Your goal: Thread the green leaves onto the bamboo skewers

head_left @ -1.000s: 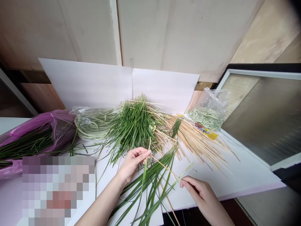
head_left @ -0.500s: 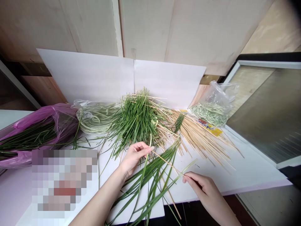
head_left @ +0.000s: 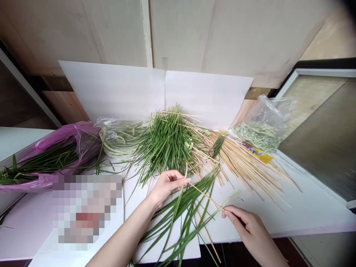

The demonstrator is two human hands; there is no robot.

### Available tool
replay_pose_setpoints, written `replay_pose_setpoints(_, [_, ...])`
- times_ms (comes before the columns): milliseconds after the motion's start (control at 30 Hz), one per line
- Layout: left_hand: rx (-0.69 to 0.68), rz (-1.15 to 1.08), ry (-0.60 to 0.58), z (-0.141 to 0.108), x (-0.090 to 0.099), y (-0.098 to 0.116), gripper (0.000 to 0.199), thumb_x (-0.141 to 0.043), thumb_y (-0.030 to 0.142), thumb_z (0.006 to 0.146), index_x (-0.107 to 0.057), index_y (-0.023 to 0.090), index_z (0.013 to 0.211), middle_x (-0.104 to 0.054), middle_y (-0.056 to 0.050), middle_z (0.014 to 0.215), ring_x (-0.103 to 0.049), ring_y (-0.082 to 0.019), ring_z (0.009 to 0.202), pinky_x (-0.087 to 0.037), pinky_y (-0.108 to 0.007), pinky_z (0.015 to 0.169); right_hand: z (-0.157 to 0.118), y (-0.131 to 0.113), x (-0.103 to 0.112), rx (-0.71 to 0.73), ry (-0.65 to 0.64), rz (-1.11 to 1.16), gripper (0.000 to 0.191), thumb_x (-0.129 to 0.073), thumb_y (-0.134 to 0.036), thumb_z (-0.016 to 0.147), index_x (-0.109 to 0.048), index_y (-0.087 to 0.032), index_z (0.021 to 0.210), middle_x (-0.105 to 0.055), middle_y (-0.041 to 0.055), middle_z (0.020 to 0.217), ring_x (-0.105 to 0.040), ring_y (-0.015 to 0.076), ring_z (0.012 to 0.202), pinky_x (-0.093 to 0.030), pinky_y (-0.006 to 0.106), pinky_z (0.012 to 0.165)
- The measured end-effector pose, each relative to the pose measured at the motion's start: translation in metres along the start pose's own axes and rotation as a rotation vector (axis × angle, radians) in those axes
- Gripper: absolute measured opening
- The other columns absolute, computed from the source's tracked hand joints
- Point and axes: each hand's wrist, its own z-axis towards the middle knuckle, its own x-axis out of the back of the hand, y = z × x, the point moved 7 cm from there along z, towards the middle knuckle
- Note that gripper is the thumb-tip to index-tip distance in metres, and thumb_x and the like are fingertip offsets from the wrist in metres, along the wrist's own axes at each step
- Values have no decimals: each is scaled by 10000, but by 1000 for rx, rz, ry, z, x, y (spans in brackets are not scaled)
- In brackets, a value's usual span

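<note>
My left hand (head_left: pixel 169 188) is closed in a pinch at the left end of a thin bamboo skewer (head_left: pixel 205 194). A green chive stalk (head_left: pixel 186 169) also passes between its thumb and fingers, with the leaves hanging below. My right hand (head_left: pixel 247 227) pinches the skewer's other end, near a pale chive end that crosses it. The skewer slants down to the right between both hands. Under them, loose chives (head_left: pixel 178 203) spread over the white table toward me. Just beyond my left hand rises a big heap of chives (head_left: pixel 167 144) threaded with sticks.
Many bamboo skewers (head_left: pixel 247 163) fan out at the right. A clear bag (head_left: pixel 267 129) with pale green pieces stands behind them. Left of the heap lies a clear bag of long pale green strands (head_left: pixel 122 142), then a purple bag (head_left: pixel 86 135) of chives. A blurred patch (head_left: pixel 86 211) covers the left front.
The view has turned slightly left, so everything sits further right in the picture. Both hands keep the same grip on the skewer, with hardly any movement against the table.
</note>
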Motion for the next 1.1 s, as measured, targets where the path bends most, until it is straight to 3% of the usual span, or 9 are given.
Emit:
replay_pose_setpoints(333, [92,53,-138,-6,-26,-23,331,-885,377,578,-680,118,608,-586,12,542,-452,-77,493,-314,-228,505,4,-19,-25,85,68,-4,331,-403,-337,996,-513,-220,706,-516,-12,631,-490,163,571,-402,214,536])
replay_pose_setpoints(533, [57,56,-231,-8,-40,-32,280,-868,335,618,-695,115,609,-612,-6,637,-515,-92,579,-368,-228,566,5,-31,-39,85,71,43,305,-394,-317,1002,-546,-213,758,-521,-11,645,-468,158,567,-381,225,537])
replay_pose_setpoints(633, [50,90,-284,-11,-43,-29,250,-848,332,653,-725,119,693,-636,-20,694,-543,-105,624,-402,-235,613,7,-31,-32,68,66,70,314,-395,-337,1005,-542,-213,757,-521,-13,647,-473,160,576,-384,228,552])
replay_pose_setpoints(700, [92,148,-361,-15,-41,-20,286,-828,340,684,-748,131,861,-661,-29,735,-566,-120,656,-421,-245,646,7,-27,-17,45,88,97,319,-412,-363,1000,-555,-213,757,-559,-5,668,-515,169,609,-402,227,580])
replay_pose_setpoints(800, [77,378,-438,-15,-32,6,345,-751,378,769,-725,163,1037,-682,-36,803,-578,-134,684,-412,-245,638,3,-10,12,-33,142,139,326,-435,-409,991,-610,-212,799,-641,15,755,-589,196,718,-434,229,646])
replay_pose_setpoints(900, [-77,764,-356,-3,-26,38,276,-634,383,861,-719,184,1032,-700,-38,857,-574,-143,676,-405,-254,628,-3,7,33,-116,150,131,345,-435,-446,980,-636,-214,821,-647,11,771,-575,199,720,-428,240,653])
replay_pose_setpoints(1000, [-233,1120,-290,16,-43,50,210,-561,315,901,-717,198,981,-716,-35,849,-600,-161,676,-423,-271,665,-5,20,42,-167,145,103,362,-414,-467,974,-647,-219,849,-634,4,761,-533,191,669,-401,256,626])
replay_pose_setpoints(1100, [-271,1347,-262,42,-71,34,183,-563,305,899,-713,210,944,-732,-53,882,-661,-200,789,-447,-275,716,-4,25,41,-174,122,70,379,-391,-469,975,-652,-220,860,-625,10,768,-518,195,671,-382,268,620])
